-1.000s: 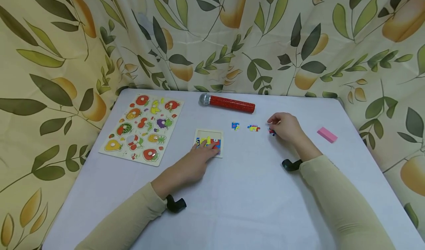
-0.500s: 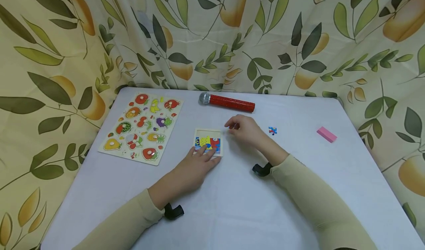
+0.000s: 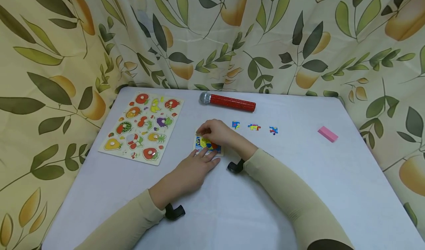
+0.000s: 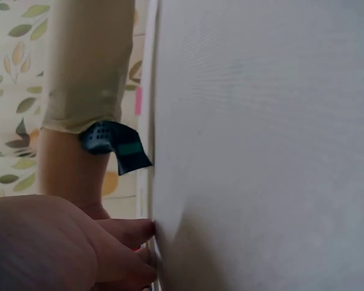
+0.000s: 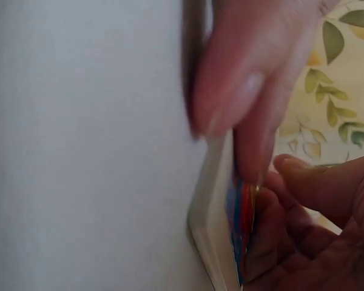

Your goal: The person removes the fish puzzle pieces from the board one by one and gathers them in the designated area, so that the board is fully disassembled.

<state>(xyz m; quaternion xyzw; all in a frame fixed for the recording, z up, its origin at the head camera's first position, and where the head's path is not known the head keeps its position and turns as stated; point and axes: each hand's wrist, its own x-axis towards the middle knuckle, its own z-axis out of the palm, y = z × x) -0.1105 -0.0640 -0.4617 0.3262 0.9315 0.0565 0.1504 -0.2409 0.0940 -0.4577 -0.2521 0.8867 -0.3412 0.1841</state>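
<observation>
A small wooden jigsaw puzzle [image 3: 219, 154] with a pale frame lies on the table, its bright pieces partly covered by both hands. My left hand [image 3: 190, 170] rests spread fingers on its lower edge; the right wrist view shows the thumb and a finger of that left hand [image 5: 230, 91] right at the frame's side. Over the top left part of the puzzle, my right hand [image 3: 217, 132] has thumb and fingers drawn together, pinching a puzzle piece mostly hidden by the fingers. Loose blue piece [image 3: 235, 125], yellow-and-pink piece [image 3: 254, 127] and blue-and-red piece [image 3: 273, 130] lie to the right.
A fruit puzzle board [image 3: 139, 128] lies on the left of the white-covered table [image 3: 252, 213]. At the back is a red toy microphone [image 3: 229, 102], and a pink block [image 3: 328, 134] sits far right. Patterned cloth [image 3: 212, 39] hangs behind.
My right hand has travelled left from the loose pieces to the top of the small puzzle, uncovering all three pieces. The left hand has barely moved, sliding slightly down the puzzle.
</observation>
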